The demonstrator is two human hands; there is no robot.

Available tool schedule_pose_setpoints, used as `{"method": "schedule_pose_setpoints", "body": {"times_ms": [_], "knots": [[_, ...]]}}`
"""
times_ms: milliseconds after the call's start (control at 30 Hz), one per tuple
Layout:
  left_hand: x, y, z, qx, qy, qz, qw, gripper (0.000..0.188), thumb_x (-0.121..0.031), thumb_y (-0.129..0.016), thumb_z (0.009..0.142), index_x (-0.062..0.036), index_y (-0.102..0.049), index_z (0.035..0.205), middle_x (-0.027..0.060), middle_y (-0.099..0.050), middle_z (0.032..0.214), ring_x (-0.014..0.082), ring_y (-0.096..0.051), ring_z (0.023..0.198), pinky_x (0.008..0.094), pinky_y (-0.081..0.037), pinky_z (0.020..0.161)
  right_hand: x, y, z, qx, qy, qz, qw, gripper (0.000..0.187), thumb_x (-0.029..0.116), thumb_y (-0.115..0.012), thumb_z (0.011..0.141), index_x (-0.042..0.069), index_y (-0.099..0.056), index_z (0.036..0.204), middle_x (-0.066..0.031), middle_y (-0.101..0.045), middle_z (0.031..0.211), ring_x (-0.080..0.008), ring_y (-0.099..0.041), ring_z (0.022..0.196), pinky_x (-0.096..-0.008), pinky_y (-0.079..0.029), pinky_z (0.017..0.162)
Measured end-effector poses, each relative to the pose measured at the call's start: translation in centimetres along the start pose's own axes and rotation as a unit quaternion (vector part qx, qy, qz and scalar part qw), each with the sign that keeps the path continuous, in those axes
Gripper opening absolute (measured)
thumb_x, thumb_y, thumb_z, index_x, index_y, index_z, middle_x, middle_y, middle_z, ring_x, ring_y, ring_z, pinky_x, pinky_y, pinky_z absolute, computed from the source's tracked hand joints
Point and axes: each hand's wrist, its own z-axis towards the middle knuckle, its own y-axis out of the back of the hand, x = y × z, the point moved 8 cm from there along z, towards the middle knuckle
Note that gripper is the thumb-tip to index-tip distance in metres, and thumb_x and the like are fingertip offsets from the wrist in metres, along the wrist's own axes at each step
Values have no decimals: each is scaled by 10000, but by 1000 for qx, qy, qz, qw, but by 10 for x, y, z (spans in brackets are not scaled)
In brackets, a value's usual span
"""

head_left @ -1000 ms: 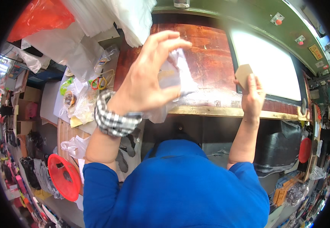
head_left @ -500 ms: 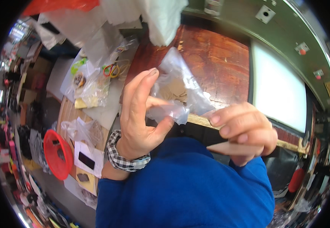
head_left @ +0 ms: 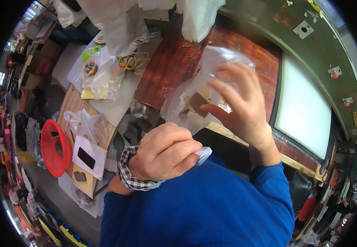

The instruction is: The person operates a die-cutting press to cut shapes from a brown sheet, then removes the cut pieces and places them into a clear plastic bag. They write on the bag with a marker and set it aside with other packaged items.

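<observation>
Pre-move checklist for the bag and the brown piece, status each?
1. Left hand grips the clear plastic bag at its corner: ok.
2. Right hand is at the bag, fingers spread: ok.
3. Small brown piece is at the right fingertips: ok.
4. Piece fully inside the bag: cannot tell.
5. Bag mouth open: cannot tell.
6. Wooden worktop under the bag is bare: ok.

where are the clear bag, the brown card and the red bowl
clear bag (head_left: 211, 70), head view, on its crinkled upper part
brown card (head_left: 198, 101), head view, middle of the card seen through the bag
red bowl (head_left: 49, 154), head view, on its near rim
</observation>
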Motion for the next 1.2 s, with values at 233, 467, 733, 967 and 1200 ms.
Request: {"method": "schedule_pose_setpoints", "body": {"times_ms": [233, 467, 733, 967, 1200], "knots": [[3, 8, -4, -33, 13, -33, 999, 143, -86, -708, 783, -34, -674, 912, 117, -633, 907, 240, -636, 704, 318, -522, 581, -64, 25, -35, -191, -186, -80, 960, 916, 182, -907, 638, -21, -439, 1399, -170, -528, 1178, -249, -553, 1046, -342, -480, 861], [59, -46, 20, -57, 86, -126, 987, 374, -258, -717, 830, -67, -580, 1121, 151, -571, 1319, 334, -648, 1013, 365, -544, 819, 11, 7, -32, -84, -3, 191, 978, 201, 121, -665, 808, -42, -651, 926, -188, -663, 868, -319, -655, 798, -387, -531, 743], [-24, 12, 43, -177, -58, -193, 963, 131, -120, -565, 898, -2, -566, 843, 126, -573, 713, 318, -596, 657, 418, -476, 588, 38, -48, -28, -46, 52, 621, 780, 549, 436, -642, 859, -73, -596, 1059, -203, -590, 856, -294, -593, 735, -446, -507, 749], [57, 83, -63, -294, 300, -275, 865, 191, -129, -531, 955, 2, -590, 1082, 75, -663, 890, 150, -650, 751, 316, -536, 643, 102, -134, -48, 356, -94, 757, 540, 672, 549, -620, 864, -88, -605, 1079, -138, -595, 755, -240, -567, 644, -436, -491, 769], [159, 192, -332, -128, 556, -89, 816, 629, -228, -764, 825, -2, -472, 1335, 176, -561, 1309, 241, -545, 1213, 369, -447, 1018, 114, -189, -97, 312, -355, 700, 535, 306, 273, -547, 994, 12, -565, 834, -38, -445, 626, -173, -461, 575, -410, -497, 708]]}}
